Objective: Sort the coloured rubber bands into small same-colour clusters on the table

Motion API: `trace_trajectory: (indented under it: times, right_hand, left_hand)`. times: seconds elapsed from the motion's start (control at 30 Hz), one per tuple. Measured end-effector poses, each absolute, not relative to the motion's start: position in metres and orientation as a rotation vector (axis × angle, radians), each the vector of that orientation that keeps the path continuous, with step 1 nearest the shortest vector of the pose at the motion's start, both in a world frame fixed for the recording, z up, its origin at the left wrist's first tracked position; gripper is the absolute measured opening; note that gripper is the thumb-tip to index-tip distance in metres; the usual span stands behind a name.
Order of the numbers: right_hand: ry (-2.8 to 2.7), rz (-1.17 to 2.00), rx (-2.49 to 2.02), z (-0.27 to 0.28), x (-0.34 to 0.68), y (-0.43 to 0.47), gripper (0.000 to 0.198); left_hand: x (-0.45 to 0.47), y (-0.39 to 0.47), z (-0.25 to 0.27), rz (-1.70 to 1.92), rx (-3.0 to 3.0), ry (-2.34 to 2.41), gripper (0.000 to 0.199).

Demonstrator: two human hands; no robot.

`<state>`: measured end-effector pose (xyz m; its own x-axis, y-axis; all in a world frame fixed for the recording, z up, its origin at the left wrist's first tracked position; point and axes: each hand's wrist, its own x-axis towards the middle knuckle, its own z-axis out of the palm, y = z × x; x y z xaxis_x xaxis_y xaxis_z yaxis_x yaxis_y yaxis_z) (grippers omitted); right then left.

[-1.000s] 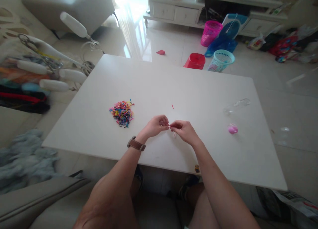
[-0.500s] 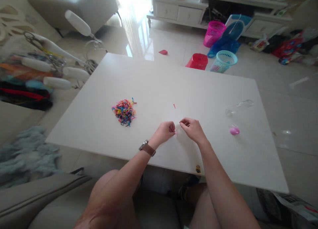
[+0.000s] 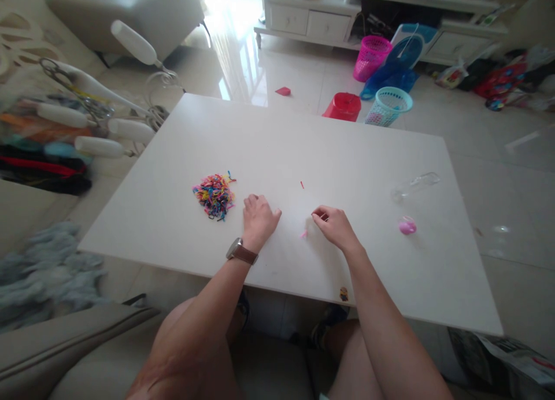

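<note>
On the white table (image 3: pixel 368 169), my left hand (image 3: pixel 260 218) is open, palm down, with the thumb stretched away from the fingers. It is just right of a pile of small multicoloured rubber bands (image 3: pixel 214 196) and apart from it. My right hand (image 3: pixel 333 223) is closed in a pinch. A thin pale sliver shows between its fingers, too small to name. A few small pink bands (image 3: pixel 304 234) lie on the table left of my right hand. Farther forward is a single small red piece (image 3: pixel 302 185).
A clear plastic container (image 3: pixel 416 186) and a pink rounded object (image 3: pixel 407 226) are on the table's right side. A small figure sticker (image 3: pixel 344 294) sits near the front edge. Beyond the table stand a red bin (image 3: pixel 344 106), a light blue basket (image 3: pixel 390 105) and a pink basket (image 3: pixel 372 58).
My left hand has let go of the pink bands and moved left toward the pile, its fingers opening. My right hand has stayed nearly in place, still pinched.
</note>
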<state>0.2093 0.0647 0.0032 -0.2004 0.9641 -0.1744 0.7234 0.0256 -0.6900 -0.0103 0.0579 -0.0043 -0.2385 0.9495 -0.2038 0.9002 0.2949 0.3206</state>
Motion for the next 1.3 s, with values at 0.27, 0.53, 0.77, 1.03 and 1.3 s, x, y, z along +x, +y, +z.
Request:
trace_trajectory:
  times: [0.27,0.53,0.77,1.03,1.3]
  right_hand:
    - [-1.974,0.972,-1.706,-0.002,0.209,0.066,0.016]
    - [-1.993,0.967,-1.701,-0.005,0.209,0.065,0.017]
    - [-1.998,0.972,-1.696,-0.004,0.208,0.065,0.016]
    - [-1.996,0.986,-1.709,-0.001,0.207,0.065,0.016]
    - [-2.007,0.981,-1.696,-0.001,0.206,0.064,0.017]
  left_hand:
    - [-0.037,0.063,-0.005,-0.064,1.552,2.443,0.075]
    - [-0.055,0.069,-0.009,-0.092,1.448,2.518,0.084]
    - [-0.064,0.072,-0.005,-0.108,1.418,2.516,0.079]
    - [-0.063,0.074,-0.003,-0.128,1.385,2.504,0.082]
    - [-0.067,0.076,-0.001,-0.085,1.402,2.495,0.071]
